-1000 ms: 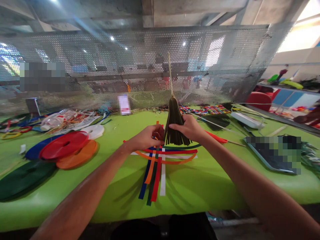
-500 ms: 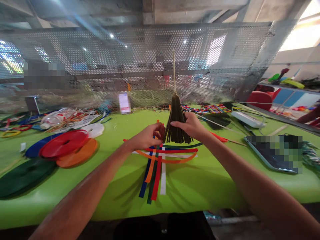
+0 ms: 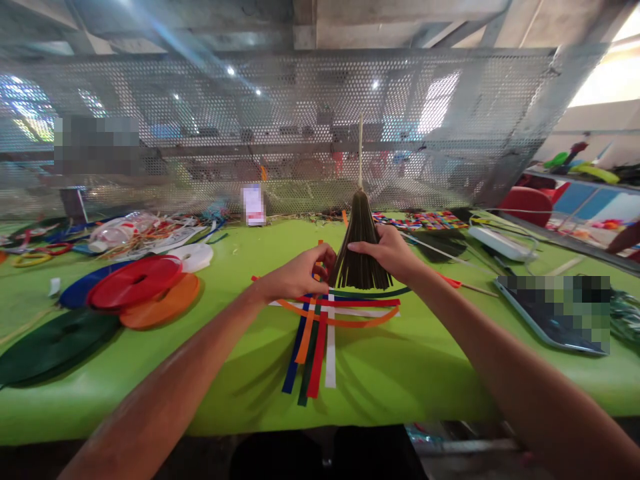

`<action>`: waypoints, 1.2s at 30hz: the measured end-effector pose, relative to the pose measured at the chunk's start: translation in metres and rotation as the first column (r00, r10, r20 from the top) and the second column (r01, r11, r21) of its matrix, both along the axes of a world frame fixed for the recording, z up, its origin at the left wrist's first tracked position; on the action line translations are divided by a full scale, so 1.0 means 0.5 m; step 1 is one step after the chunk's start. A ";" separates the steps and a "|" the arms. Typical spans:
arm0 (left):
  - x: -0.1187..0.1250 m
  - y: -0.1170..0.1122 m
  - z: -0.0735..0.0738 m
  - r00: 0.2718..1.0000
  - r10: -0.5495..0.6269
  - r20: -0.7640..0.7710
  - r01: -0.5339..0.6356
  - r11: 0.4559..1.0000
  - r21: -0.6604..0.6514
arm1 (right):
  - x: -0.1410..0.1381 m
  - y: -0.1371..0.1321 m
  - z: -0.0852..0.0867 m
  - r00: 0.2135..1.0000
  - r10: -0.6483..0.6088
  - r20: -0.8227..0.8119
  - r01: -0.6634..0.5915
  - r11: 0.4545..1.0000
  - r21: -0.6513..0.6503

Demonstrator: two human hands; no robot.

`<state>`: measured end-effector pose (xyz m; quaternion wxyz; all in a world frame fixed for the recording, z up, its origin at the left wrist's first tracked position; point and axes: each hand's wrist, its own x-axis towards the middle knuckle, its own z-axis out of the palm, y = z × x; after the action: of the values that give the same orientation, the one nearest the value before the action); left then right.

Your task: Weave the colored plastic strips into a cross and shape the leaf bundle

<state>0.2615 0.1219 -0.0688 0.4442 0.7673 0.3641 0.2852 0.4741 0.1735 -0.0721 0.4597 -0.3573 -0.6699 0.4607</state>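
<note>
My right hand (image 3: 395, 252) grips a dark olive tassel (image 3: 361, 247) from its right side, thumb across the front. The tassel hangs upright with its fringe down, and a thin pale cord (image 3: 361, 150) rises straight from its top. Close to the tassel's lower left edge is my left hand (image 3: 305, 270), fingers curled together; what they pinch, if anything, is hidden. Below both hands lie woven flat strips (image 3: 315, 333) in blue, orange, green, red and white, crossing one another on the green tabletop (image 3: 240, 387). My left hand covers part of the weave.
At left lie several ribbon rolls, with a red roll (image 3: 135, 281) on top. Behind them are a plastic bottle (image 3: 116, 233) and loose scraps. A tablet-like device (image 3: 530, 313) and a white power strip (image 3: 500, 242) lie at right. A perforated metal screen (image 3: 300, 127) stands behind.
The view has shifted slightly, so most things appear a little further right. Both hands keep the same pose, the right one still on the tassel.
</note>
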 end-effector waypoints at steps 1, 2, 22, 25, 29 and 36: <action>0.001 -0.002 0.001 1.000 0.005 0.000 -0.005 1.000 -0.004 | 0.000 0.000 0.000 1.000 0.001 0.003 -0.001 1.000 -0.003; 0.001 -0.003 0.002 1.000 0.008 -0.001 -0.008 1.000 -0.007 | 0.000 0.000 0.000 1.000 0.000 0.007 0.000 1.000 -0.003; 0.007 0.006 -0.025 0.960 0.129 -0.249 -0.050 0.953 0.298 | 0.005 0.002 -0.008 0.992 -0.021 0.122 0.014 0.998 0.058; 0.008 0.005 -0.024 0.950 0.147 -0.277 -0.048 0.941 0.334 | 0.002 -0.002 -0.006 0.996 -0.015 0.089 0.012 0.999 0.034; 0.007 0.006 -0.026 0.946 0.152 -0.288 -0.036 0.927 0.373 | 0.003 -0.002 -0.004 0.996 -0.024 0.084 0.023 1.000 0.020; 0.011 0.005 -0.028 0.918 0.210 -0.336 -0.035 0.888 0.459 | 0.006 0.006 -0.006 0.987 -0.059 0.147 0.053 0.998 0.042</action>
<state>0.2672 0.1243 -0.0829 0.1603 0.8633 0.4162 0.2362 0.4769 0.1765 -0.0751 0.4280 -0.4004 -0.7006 0.4070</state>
